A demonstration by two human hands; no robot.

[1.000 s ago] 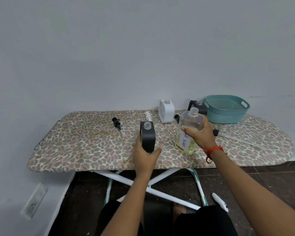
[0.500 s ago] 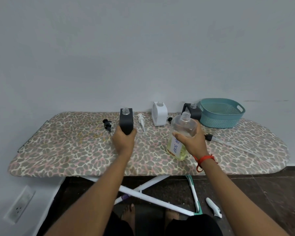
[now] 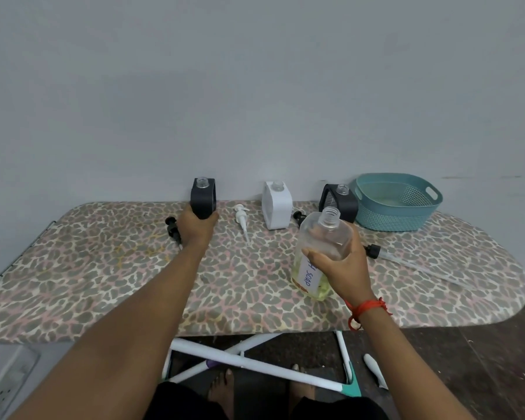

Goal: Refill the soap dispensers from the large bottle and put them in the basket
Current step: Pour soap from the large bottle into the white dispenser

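left hand grips blk dispenser, neck open | right hand grips lg bottle, yellow soap low

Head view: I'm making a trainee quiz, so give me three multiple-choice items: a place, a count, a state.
1. Where is the basket? A) right end of the board B) floor C) left end of the board
2. How many soap dispensers show? A) two B) three C) five
3. The large bottle is: A) capped B) lying unheld C) uncapped, in the right hand
A: it sits at the board's right end. B: two black, one white. C: bare threaded neck, fingers around it.
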